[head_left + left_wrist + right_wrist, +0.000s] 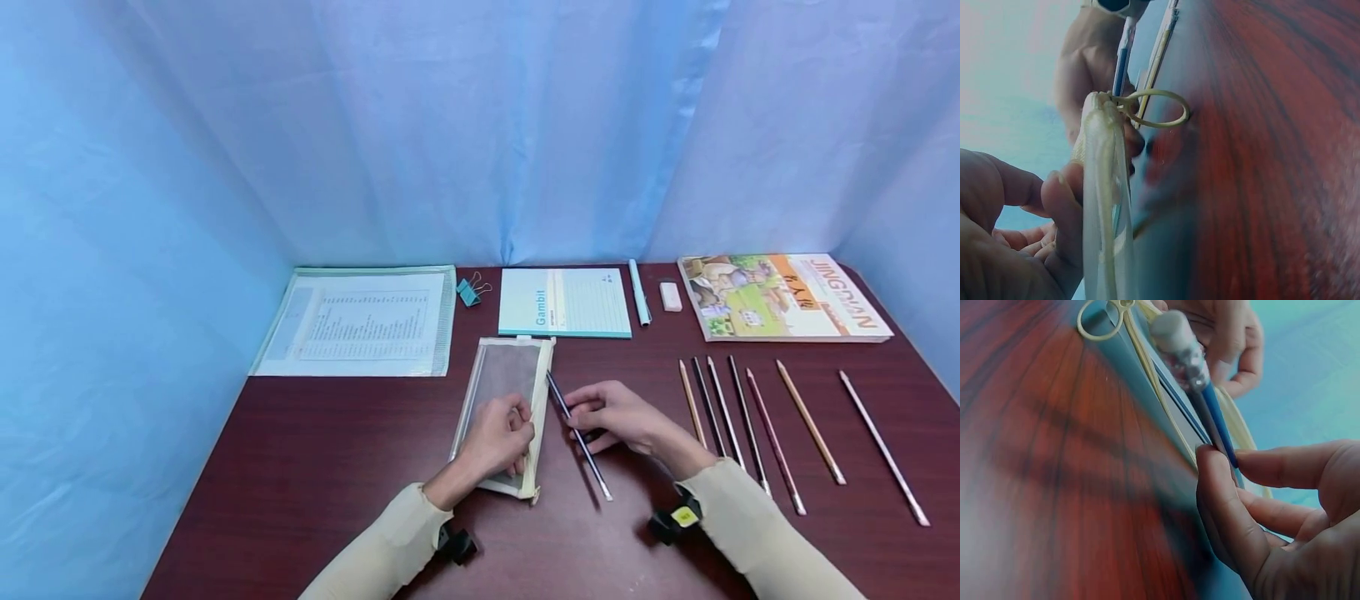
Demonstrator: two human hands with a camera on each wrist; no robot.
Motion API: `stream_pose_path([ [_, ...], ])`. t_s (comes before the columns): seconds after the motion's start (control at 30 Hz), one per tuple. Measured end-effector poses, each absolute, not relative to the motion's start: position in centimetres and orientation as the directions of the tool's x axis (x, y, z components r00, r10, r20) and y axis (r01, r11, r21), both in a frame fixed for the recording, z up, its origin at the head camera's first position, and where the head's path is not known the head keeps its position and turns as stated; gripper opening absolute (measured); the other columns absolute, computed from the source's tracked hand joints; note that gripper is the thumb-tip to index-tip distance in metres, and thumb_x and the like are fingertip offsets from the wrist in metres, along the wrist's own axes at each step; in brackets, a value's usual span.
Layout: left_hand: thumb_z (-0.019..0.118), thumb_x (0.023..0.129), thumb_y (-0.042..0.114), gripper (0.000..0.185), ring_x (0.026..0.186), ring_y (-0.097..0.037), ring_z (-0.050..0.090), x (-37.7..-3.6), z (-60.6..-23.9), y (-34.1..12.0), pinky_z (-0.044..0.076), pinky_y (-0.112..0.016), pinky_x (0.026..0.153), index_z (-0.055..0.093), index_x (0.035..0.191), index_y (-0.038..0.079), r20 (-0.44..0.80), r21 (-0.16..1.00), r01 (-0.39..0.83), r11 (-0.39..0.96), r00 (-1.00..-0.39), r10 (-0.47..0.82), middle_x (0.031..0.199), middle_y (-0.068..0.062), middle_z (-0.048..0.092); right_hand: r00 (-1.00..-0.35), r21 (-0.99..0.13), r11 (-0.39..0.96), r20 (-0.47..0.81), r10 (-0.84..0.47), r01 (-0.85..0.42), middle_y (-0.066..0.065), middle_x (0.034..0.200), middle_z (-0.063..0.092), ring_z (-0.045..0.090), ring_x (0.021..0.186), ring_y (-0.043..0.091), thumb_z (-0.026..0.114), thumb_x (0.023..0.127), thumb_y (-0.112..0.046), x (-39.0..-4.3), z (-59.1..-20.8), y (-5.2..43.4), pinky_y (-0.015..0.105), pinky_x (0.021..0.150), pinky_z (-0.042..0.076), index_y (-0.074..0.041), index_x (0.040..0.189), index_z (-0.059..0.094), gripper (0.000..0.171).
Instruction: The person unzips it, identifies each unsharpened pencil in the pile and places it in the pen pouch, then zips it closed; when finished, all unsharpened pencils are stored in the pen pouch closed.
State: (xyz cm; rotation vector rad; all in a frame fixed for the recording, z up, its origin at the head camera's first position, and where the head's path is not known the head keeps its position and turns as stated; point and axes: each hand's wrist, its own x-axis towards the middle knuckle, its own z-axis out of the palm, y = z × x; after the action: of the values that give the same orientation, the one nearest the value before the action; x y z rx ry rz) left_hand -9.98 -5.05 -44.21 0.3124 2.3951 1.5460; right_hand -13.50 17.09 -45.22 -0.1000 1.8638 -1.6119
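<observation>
We see the right hand [611, 414] pinching a slim blue pencil [578, 435] between thumb and fingertips at mid-shaft, centre of the head frame. Right wrist view: round shaft, metal ferrule, pale eraser cap [1171, 332] at the upper middle. The pencil lies diagonally, its upper tip at the pouch's open long edge.

The left hand [497, 437] holds the pencil pouch [504, 392], fingers curled over its lower right edge. The pouch is a flat rectangle with a translucent grey mesh face and cream fabric trim. Left wrist view shows the thumb and fingers pinching the cream seam, and a thin loop-shaped zipper pull [1154, 109] at upper centre.

Both rest on a dark red wood-grain table [315, 467], glossy.

Right of the hands: a row of loose pencils [750, 425], thin, mixed dark, wood and white finishes.

Along the top edge of the table, left to right: clear plastic document sleeve [360, 321] with a printed sheet, teal binder clip [469, 292], lined notepad [564, 302], pale teal pen [639, 292], white eraser block [671, 296], glossy illustrated book [780, 296].

A matte blue fabric backdrop [480, 125] fills the top.
</observation>
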Motion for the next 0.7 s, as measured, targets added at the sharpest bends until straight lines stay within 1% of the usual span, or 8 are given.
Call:
stream_pose_path([
  [0.13,0.049,0.088,-0.002,0.008,0.031,-0.006,0.05,-10.0,-44.1,-5.1,0.048,-0.031,0.032,0.055,0.085,0.003,-0.116,0.911,0.029,0.412,-0.939,0.323,0.053,-0.006,0.06,-0.802,-0.906,0.188,-0.423,-0.421,0.379,0.001,0.091,0.068,0.068,0.078,0.009,0.058,0.095,-0.002,-14.2,-45.5,15.3,0.029,0.064,0.064,0.018,0.139,0.041,0.052],
  [0.27,0.049,0.088,-0.002,0.008,0.031,-0.005,0.05,-10.0,-44.1,-5.0,0.048,-0.031,0.031,0.055,0.085,0.003,-0.117,0.911,0.029,0.411,-0.938,0.326,0.052,-0.006,0.06,-0.843,-0.905,0.106,-0.423,-0.333,0.412,-0.001,0.09,0.067,0.066,0.077,0.006,0.058,0.094,0.001,-14.4,-45.7,13.7,0.028,0.064,0.064,0.017,0.138,0.04,0.05],
  [0.37,0.049,0.087,-0.003,0.008,0.031,-0.005,0.05,-9.9,-44.0,-5.0,0.047,-0.03,0.031,0.055,0.084,0.002,-0.113,0.911,0.033,0.41,-0.939,0.326,0.052,-0.008,0.06,-0.87,-0.909,0.065,-0.412,-0.269,0.411,-0.001,0.088,0.065,0.066,0.076,0.006,0.058,0.093,0.003,-14.4,-45.7,12.6,0.028,0.063,0.064,0.017,0.136,0.042,0.048],
  [0.57,0.049,0.086,-0.005,0.008,0.03,-0.004,0.048,-10.0,-44.1,-5.0,0.046,-0.028,0.03,0.053,0.084,0.001,-0.103,0.912,0.04,0.408,-0.94,0.324,0.054,-0.018,0.063,-0.906,-0.926,0.067,-0.376,-0.192,0.37,0.001,0.083,0.063,0.067,0.064,0.007,0.056,0.092,0.005,-13.9,-45.6,11.1,0.026,0.059,0.063,0.018,0.133,0.046,0.045],
  [0.7,0.049,0.086,-0.005,0.007,0.031,-0.005,0.049,-10.0,-44.2,-5.0,0.046,-0.028,0.031,0.053,0.083,0.001,-0.108,0.915,0.034,0.403,-0.94,0.325,0.055,-0.019,0.063,-0.908,-0.93,0.068,-0.367,-0.203,0.361,0.004,0.086,0.065,0.067,0.066,0.009,0.055,0.093,0.005,-13.6,-45.5,10.9,0.027,0.061,0.063,0.018,0.133,0.046,0.043],
])
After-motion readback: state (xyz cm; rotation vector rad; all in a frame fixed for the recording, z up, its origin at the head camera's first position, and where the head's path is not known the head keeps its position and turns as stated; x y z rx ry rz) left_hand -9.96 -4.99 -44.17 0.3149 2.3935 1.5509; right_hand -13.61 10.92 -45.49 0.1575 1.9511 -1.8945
